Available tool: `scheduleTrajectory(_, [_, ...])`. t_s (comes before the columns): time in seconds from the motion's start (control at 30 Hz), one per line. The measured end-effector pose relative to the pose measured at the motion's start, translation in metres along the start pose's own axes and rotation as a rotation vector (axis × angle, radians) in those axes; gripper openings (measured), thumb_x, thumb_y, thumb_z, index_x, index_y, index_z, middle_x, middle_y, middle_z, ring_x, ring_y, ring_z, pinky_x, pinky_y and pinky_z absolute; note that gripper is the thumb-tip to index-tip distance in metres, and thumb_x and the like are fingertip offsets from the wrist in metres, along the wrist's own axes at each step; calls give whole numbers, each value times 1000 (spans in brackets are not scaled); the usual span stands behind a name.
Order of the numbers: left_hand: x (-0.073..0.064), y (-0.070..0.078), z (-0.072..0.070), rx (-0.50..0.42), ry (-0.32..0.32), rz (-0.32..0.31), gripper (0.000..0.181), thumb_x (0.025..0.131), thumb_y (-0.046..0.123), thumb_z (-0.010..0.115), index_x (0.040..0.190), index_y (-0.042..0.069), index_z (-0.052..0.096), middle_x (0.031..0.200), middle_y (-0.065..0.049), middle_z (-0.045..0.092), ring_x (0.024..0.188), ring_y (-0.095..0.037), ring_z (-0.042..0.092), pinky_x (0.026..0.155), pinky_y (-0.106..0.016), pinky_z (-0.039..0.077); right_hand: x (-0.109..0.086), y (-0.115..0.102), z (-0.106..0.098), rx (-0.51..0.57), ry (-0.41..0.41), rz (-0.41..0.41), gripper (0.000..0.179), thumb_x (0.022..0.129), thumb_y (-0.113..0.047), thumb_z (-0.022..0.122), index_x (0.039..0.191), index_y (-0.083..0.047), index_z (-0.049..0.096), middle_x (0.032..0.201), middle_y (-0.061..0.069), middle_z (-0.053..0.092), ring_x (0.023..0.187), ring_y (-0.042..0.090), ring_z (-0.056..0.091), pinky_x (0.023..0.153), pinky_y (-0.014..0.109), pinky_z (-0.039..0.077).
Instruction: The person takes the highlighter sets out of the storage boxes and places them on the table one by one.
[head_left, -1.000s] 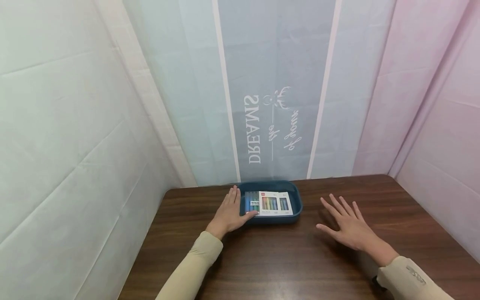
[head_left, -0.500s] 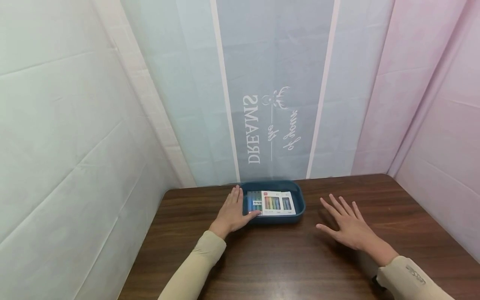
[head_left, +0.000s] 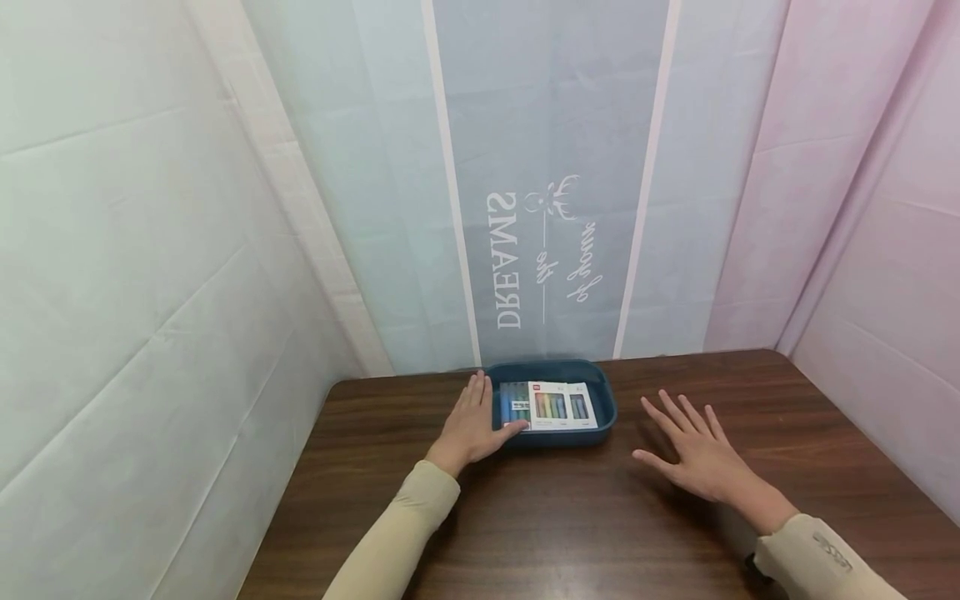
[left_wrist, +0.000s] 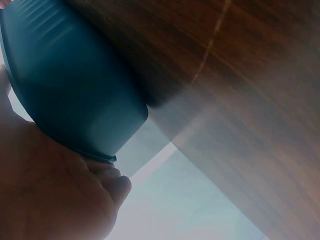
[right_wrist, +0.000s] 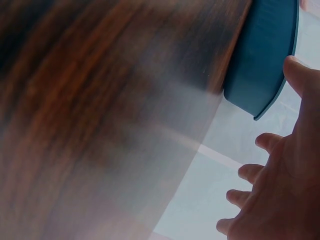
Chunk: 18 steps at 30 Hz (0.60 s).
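Note:
A dark blue plastic basket (head_left: 562,439) stands at the table's far edge in the head view. Inside lie a white box (head_left: 551,423) with a window showing coloured sticks, a similar white pack (head_left: 581,417) partly beside it, and a clear pack of blue and green sticks (head_left: 506,404). My left hand (head_left: 469,429) lies against the basket's left end, fingers straight along it and thumb at the front rim. Its wrist view shows the basket's outer wall (left_wrist: 75,75) above the palm. To the basket's right, my right hand (head_left: 697,457) is spread, apart from it and holding nothing.
The brown wooden table (head_left: 555,525) has a patterned cloth wall (head_left: 547,125) right behind its far edge. Pale cloth walls (head_left: 165,292) also stand at the left and right.
My left hand and the basket with its packs have shifted a little to the right, narrowing the gap to my right hand. The right hand stays in place.

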<state>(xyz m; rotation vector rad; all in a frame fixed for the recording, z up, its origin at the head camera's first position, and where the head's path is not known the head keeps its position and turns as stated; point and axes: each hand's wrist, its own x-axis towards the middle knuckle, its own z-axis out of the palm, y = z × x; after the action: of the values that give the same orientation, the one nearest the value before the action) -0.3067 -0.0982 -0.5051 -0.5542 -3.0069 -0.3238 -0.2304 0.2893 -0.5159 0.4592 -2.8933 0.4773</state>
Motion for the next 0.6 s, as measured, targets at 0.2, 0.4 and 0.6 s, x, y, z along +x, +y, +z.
scheduleTrajectory(0.2, [1,3,0,2,-17,-13,118,84,89,29,160,1,12,168,-15,5,155,-27,6,124,-41,15,-2,-2,-2,3,-3,0,89,92,-68,55,162,-27,18,167,17,13,151,45,9,117,57,-19])
scheduleTrajectory(0.4, [1,5,-1,10,-34,-23,119,83,90,28,160,1,10,168,-14,3,155,-26,4,124,-39,13,-2,-2,-2,4,-13,6,89,92,-69,54,162,-27,18,167,16,14,151,45,9,117,59,-17])
scheduleTrajectory(0.6, [1,5,-1,11,-13,-8,118,84,89,30,159,0,12,168,-16,6,155,-27,6,124,-40,16,-2,-2,-2,13,-14,7,89,92,-68,55,162,-27,19,166,17,15,152,43,9,118,59,-14])
